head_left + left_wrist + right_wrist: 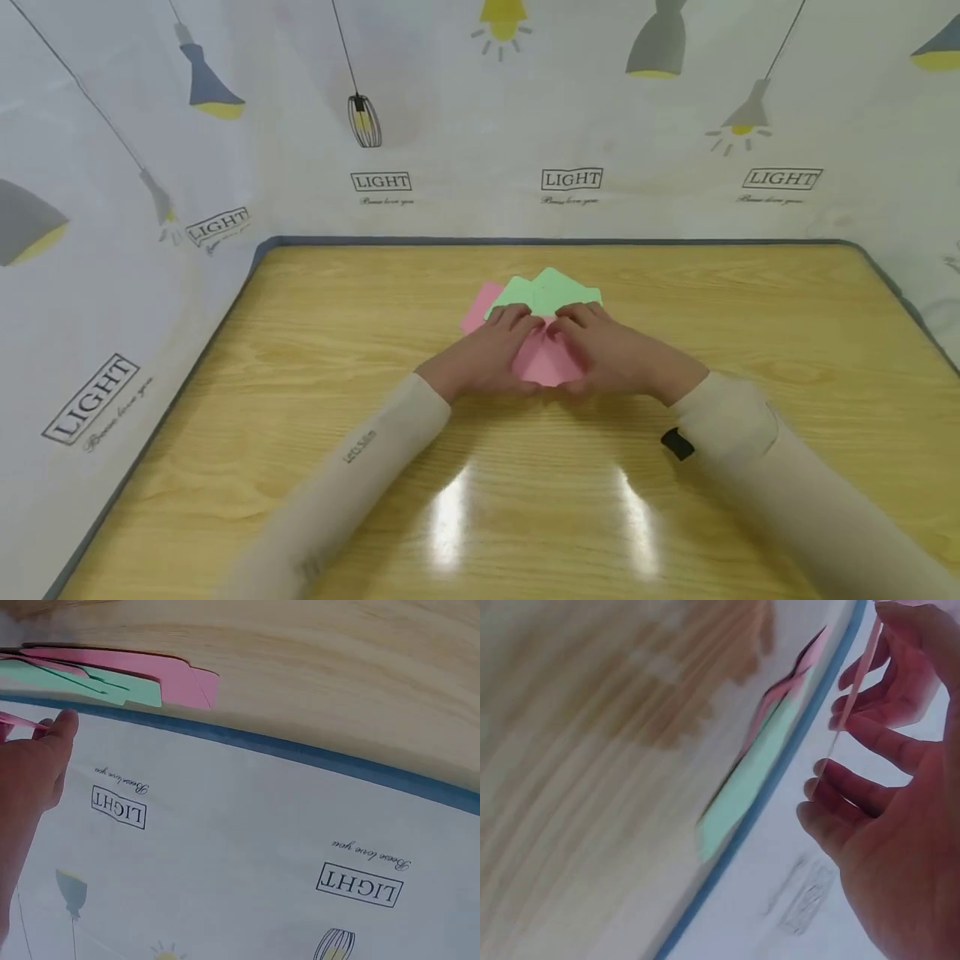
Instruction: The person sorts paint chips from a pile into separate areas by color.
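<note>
The head camera is looking forward and down across the table (pixel 337 333). Closer, both wrist cameras are facing the backdrop (pixel 232 825), sharing the green paper (pixel 742 795), the blurred right one seemingly tilted

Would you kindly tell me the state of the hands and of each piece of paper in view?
Left hand: fingers curled, gripping the held pink paper
Right hand: fingers curled, gripping the same paper
Held pink paper: raised off the table, between both hands
Green papers: lying on the table, overlapping
Other pink paper: on the table, partly covered by green
</note>
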The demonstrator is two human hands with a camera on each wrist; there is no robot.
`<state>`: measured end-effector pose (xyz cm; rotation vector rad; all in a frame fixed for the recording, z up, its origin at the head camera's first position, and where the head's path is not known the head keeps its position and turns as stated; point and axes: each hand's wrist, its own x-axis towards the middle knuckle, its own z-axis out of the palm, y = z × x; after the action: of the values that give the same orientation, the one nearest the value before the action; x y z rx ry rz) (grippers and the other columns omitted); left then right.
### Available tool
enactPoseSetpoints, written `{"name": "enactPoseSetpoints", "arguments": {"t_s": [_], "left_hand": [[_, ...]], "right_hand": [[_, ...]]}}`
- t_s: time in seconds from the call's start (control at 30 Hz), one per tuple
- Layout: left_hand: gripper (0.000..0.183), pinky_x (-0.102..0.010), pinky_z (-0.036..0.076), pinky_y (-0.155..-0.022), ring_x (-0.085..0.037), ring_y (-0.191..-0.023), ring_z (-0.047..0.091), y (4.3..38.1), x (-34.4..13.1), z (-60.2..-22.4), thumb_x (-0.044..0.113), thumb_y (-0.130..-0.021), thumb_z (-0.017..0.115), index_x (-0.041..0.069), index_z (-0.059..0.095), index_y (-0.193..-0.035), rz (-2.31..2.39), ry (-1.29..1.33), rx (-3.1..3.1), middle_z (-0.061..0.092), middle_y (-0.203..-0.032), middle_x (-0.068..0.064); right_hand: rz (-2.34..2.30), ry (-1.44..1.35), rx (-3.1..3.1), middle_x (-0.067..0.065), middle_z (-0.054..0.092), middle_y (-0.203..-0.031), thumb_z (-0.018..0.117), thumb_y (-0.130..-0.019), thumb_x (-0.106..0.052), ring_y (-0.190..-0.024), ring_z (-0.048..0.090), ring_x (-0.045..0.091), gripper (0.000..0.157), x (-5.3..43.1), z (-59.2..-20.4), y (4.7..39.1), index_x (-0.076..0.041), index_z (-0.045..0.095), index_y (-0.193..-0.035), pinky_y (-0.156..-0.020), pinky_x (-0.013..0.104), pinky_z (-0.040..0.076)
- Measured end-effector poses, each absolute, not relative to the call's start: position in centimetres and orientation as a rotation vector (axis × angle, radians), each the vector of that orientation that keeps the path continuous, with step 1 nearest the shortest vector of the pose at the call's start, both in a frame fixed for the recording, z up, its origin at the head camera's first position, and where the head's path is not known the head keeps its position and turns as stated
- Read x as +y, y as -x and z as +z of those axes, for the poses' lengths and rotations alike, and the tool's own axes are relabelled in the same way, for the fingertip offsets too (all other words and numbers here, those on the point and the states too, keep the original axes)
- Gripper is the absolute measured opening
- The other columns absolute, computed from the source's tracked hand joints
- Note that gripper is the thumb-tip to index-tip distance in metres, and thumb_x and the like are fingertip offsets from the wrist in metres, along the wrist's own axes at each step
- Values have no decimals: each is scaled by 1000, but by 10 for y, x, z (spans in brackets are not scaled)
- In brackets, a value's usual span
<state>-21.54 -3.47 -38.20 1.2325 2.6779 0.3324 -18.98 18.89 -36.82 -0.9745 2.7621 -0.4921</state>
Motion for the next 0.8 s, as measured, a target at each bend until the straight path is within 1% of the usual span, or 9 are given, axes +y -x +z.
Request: {"name": "enactPoseSetpoints", "arguments": {"t_s": [0.17,0.23,0.4,0.47,0.63,0.8], "left_hand": [[90,-39,29,-111,-29,-138,25,188,-72,-373,51,-84,71,4,31,-150,375,-1277,2652,29,-150,-14],[89,-39,31,-110,-28,-138,25,178,-84,-371,51,-84,71,4,31,-150,396,-1282,2640,30,-149,-13],[86,-38,37,-106,-26,-137,25,158,-109,-374,53,-82,71,5,38,-146,429,-1258,2636,32,-147,-13],[86,-40,38,-105,-27,-138,26,152,-116,-376,54,-81,73,6,40,-145,444,-1221,2634,32,-147,-15],[87,-41,37,-106,-26,-139,25,139,-127,-380,52,-80,75,8,40,-146,454,-1130,2612,31,-150,-14],[88,-40,36,-107,-25,-137,28,132,-135,-384,53,-79,76,7,42,-145,467,-1134,2636,34,-147,-13]], "right_hand": [[-468,1116,2694,17,34,-147,77,-77,-35,-134,31,32,76,164,-363,168,-7,47,-140,-104,45,39],[-474,1156,2674,16,35,-147,77,-77,-35,-134,31,32,74,156,-362,160,-7,47,-138,-102,43,41],[-477,1231,2645,16,38,-144,76,-79,-39,-134,32,31,69,134,-367,149,-7,50,-135,-103,40,40],[-464,1249,2636,15,39,-143,76,-79,-41,-134,33,31,69,125,-370,146,-9,51,-135,-104,39,39],[-385,1287,2606,14,41,-142,76,-78,-45,-131,35,29,71,111,-375,141,-11,51,-135,-105,37,38],[-328,1322,2578,13,41,-143,75,-79,-45,-130,37,27,71,104,-377,140,-11,50,-136,-103,36,39]]}}
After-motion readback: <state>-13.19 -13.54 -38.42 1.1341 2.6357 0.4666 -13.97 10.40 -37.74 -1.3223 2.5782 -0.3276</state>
